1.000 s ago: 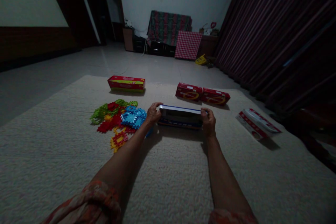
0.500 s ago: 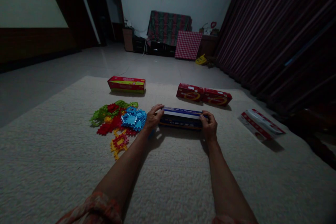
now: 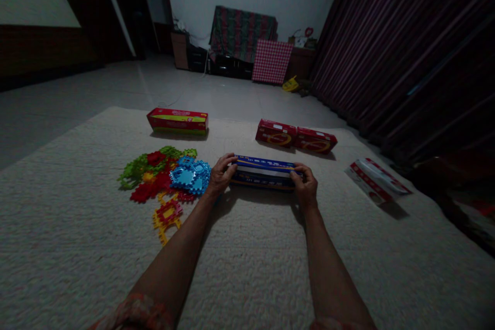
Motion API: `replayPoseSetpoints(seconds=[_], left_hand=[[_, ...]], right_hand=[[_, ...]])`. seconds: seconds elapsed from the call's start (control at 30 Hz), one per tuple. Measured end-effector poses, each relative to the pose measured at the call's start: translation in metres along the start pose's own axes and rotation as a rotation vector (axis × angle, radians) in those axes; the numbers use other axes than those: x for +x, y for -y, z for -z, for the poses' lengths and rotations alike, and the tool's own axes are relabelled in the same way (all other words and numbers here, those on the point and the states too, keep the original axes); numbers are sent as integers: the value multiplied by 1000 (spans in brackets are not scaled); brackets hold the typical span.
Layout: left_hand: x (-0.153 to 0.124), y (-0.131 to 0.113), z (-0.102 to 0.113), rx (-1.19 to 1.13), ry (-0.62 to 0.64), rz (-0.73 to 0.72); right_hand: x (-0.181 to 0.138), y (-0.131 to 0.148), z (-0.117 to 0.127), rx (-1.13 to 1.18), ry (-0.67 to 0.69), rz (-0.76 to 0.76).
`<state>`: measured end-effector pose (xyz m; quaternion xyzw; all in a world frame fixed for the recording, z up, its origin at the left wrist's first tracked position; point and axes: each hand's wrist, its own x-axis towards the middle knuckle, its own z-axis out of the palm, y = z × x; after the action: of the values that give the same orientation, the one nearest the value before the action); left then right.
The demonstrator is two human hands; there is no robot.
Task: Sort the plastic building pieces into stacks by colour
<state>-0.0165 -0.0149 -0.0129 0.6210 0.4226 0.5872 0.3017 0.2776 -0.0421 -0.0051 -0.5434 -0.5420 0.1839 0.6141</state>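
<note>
A long blue box (image 3: 263, 171) lies flat on the cream rug (image 3: 247, 258) in front of me. My left hand (image 3: 221, 174) grips its left end with curled fingers. Its right end is held the same way by my right hand (image 3: 306, 185). Just left of my left hand lies a heap of colourful interlocking plastic pieces (image 3: 166, 179) in green, red, blue and yellow.
A red and yellow box (image 3: 178, 120) lies farther back on the rug at the left. Two red boxes (image 3: 296, 136) sit end to end behind the blue box. A red and white box (image 3: 375, 180) lies at the right. Dark curtains hang along the right; furniture stands at the far wall.
The blue box was tilted up on its edge with its white face toward me; it has been lowered and now lies flat on the rug. Both hands stay on its ends.
</note>
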Motion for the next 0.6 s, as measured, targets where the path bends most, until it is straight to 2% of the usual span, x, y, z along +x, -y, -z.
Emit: replayPoseSetpoints(seconds=[0.17, 0.37, 0.6], left_hand=[[-4, 2, 2, -46, 13, -27], [-3, -4, -2, 48, -38, 32], [-2, -4, -6, 128, -90, -5]], right_hand=[[-3, 3, 1, -34, -15, 36], [-4, -3, 0, -62, -27, 77], [-4, -2, 1, -106, -14, 112]])
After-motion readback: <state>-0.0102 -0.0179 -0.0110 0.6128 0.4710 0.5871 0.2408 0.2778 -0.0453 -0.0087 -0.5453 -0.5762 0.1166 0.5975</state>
